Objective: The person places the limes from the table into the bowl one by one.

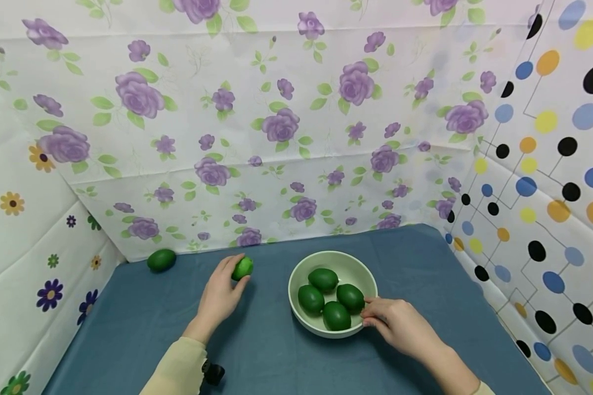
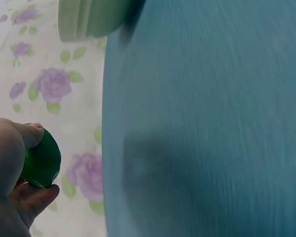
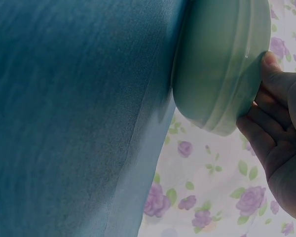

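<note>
My left hand [image 1: 221,291] holds a green lime [image 1: 242,268] between thumb and fingers, to the left of the bowl and raised over the table. In the left wrist view the same lime [image 2: 43,160] shows between the thumb and the fingertips. A pale green bowl [image 1: 300,322] stands on the table with several dark green limes [image 1: 323,280] inside. At its right side my right hand [image 1: 400,323] pinches the rim. The right wrist view shows the thumb at the rim of the bowl [image 3: 217,64] and the fingers against its outer wall.
Another dark green lime [image 1: 161,260] lies at the table's back left corner. A blue cloth [image 1: 262,351] covers the table. Floral sheeting [image 1: 257,192] rises behind it, and a dotted sheet [image 1: 538,219] borders the right side. A small black object [image 1: 214,374] is by the left sleeve.
</note>
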Tool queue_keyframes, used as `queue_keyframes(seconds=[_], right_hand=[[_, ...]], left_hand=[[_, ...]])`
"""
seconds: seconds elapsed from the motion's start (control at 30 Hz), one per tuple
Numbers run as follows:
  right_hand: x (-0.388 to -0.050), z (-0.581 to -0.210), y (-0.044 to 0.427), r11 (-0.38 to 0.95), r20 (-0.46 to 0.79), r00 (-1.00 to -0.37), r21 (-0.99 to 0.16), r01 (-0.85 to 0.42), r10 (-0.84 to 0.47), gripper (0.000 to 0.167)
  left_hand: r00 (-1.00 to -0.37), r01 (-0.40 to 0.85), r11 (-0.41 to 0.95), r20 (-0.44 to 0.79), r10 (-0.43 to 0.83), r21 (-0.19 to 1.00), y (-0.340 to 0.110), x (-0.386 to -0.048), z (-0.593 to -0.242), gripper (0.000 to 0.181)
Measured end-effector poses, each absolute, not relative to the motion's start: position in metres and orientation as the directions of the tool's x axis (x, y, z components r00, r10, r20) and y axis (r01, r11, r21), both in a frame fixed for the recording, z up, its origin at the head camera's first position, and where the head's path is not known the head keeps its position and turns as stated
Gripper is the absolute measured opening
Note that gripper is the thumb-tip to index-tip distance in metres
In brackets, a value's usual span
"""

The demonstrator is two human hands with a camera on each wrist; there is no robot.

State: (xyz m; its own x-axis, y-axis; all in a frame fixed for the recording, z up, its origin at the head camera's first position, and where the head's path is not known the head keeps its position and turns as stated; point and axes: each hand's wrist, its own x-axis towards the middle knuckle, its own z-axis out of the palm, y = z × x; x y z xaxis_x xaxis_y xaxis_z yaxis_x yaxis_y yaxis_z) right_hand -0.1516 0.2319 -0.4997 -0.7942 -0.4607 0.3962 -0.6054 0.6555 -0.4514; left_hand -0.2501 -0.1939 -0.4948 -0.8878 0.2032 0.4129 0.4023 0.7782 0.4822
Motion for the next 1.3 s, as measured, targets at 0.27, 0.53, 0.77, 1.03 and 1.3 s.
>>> queue_keyframes(seconds=[0.27,0.53,0.77,1.03,1.3], right_hand=[[-0.152,-0.500,0.232,0.652,0.398,-0.792,-0.451,-0.609,-0.463,0.013],[-0.151,-0.499,0.232,0.653,0.400,-0.790,-0.448,-0.611,-0.464,0.013],[-0.151,-0.500,0.232,0.653,0.404,-0.789,-0.447,-0.611,-0.462,0.013],[-0.151,-0.501,0.233,0.654,0.405,-0.793,-0.452,-0.606,-0.455,0.014],[-0.151,-0.502,0.232,0.652,0.408,-0.795,-0.459,-0.604,-0.449,0.014]], left_hand=[[-0.863,0.463,0.727,0.446,0.238,0.507,-0.169,-0.244,-0.494,0.060],[-0.836,0.519,0.665,0.479,0.266,0.537,-0.139,-0.233,-0.491,0.058],[-0.825,0.560,0.608,0.453,0.340,0.563,-0.109,-0.221,-0.484,0.058],[-0.819,0.574,0.580,0.412,0.399,0.578,-0.088,-0.216,-0.482,0.058],[-0.793,0.607,0.551,0.389,0.469,0.573,-0.071,-0.211,-0.481,0.056]])
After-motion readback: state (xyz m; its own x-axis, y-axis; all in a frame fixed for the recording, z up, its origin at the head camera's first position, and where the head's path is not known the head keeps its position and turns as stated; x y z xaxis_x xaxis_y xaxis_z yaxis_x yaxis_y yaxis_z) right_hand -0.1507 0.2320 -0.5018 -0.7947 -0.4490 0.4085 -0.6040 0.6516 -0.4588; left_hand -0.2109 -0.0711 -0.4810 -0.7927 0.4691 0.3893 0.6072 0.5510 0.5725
